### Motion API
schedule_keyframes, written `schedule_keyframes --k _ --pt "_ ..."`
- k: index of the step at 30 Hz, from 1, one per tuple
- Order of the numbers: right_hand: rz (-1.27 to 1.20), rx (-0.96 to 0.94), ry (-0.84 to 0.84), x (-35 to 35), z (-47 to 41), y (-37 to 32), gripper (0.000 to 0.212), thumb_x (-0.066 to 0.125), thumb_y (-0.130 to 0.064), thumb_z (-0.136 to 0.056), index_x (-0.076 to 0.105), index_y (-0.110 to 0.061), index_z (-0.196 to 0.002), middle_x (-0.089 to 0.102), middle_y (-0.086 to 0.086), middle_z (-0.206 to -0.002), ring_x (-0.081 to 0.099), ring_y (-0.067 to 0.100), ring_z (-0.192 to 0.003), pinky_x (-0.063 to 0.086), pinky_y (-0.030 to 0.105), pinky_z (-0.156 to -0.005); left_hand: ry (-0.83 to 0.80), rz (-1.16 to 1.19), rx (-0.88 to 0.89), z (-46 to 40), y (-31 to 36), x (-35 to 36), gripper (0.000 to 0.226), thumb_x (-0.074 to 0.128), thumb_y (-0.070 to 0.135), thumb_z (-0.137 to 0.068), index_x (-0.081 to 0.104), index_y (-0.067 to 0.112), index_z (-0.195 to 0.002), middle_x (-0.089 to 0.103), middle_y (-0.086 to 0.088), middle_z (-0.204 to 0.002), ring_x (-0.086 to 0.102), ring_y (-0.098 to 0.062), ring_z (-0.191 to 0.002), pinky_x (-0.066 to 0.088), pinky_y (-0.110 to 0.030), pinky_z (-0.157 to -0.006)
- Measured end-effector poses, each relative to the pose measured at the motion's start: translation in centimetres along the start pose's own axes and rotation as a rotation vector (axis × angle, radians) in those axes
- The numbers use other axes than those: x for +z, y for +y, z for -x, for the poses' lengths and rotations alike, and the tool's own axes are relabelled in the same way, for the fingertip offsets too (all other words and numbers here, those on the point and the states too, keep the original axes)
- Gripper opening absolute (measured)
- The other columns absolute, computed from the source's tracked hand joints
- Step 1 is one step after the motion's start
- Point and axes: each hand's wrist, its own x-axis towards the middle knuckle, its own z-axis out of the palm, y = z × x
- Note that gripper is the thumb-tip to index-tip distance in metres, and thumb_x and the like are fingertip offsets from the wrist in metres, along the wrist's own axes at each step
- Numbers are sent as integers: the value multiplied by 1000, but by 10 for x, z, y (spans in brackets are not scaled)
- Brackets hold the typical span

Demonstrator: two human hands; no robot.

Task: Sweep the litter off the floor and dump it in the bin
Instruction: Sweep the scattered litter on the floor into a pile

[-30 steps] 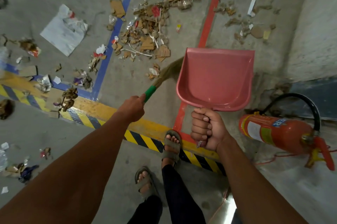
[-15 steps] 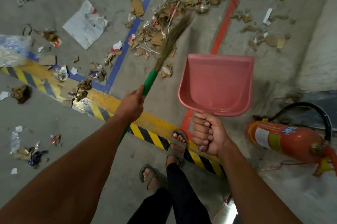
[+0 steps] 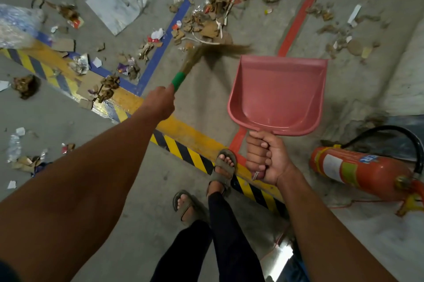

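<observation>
The left hand [image 3: 160, 101] is clenched round the green-gripped handle of the broom [image 3: 195, 61]. The broom's long axis runs from that fist toward 1 o'clock, and its blurred bristles splay out toward 3 o'clock, just short of the dustpan's front lip. The main litter heap [image 3: 213, 22], cardboard scraps and wrappers, lies beyond the bristles at about 12 o'clock from the left fist, between the blue floor line [image 3: 165, 36] and the red floor line [image 3: 298, 17]. The pink dustpan [image 3: 277, 95] is empty, its mouth facing 12 o'clock. The right hand [image 3: 266, 160] is wrapped tight round its handle at the pan's 6 o'clock. The broom hand seems the nearer to the heap, so the next stroke probably has to drag scraps toward 4 o'clock into the pan. No bin is in view.
</observation>
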Motion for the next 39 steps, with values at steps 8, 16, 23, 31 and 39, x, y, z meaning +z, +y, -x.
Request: schedule_keyframes --k 8,16,23,31,39 --pt "4 7 9 22 -2 18 45 42 -21 -100 32 -23 -56 12 -9 -42 7 7 -33 17 19 -32 70 224 130 38 -15 -15 64 62 33 -103 36 21 -160 66 -19 -124 64 -35 -105 49 -41 -86" --pt "31 23 18 26 -6 21 45 44 -21 -100 32 -24 -57 12 -10 -43 8 7 -33 19 21 -30 -245 8 131 58 -27 1 54 58 29 -105 45 22 -157 67 -19 -123 64 -35 -101 52 -37 -81" --pt "74 39 34 31 -10 38 44 45 -22 -99 33 -23 -56 14 -9 -41 8 7 -33 14 21 -33 -77 -25 -71 47 -51 -9 43 58 20 -103 49 9 -143 61 -23 -115 63 -37 -94 52 -44 -72" --pt "55 87 -49 52 -19 69 43 42 -21 -101 26 -25 -61 13 -9 -42 11 7 -32 20 20 -31 83 334 -71 102 -73 -7 57 58 22 -104 40 17 -158 63 -24 -126 64 -42 -104 55 -47 -86" --pt "150 103 -31 66 -25 88 43 48 -20 -97 24 -25 -62 10 -10 -43 9 7 -33 15 21 -34 -228 230 -63 144 -114 28 52 57 17 -102 46 23 -153 62 -20 -121 65 -29 -76 63 -43 -60"
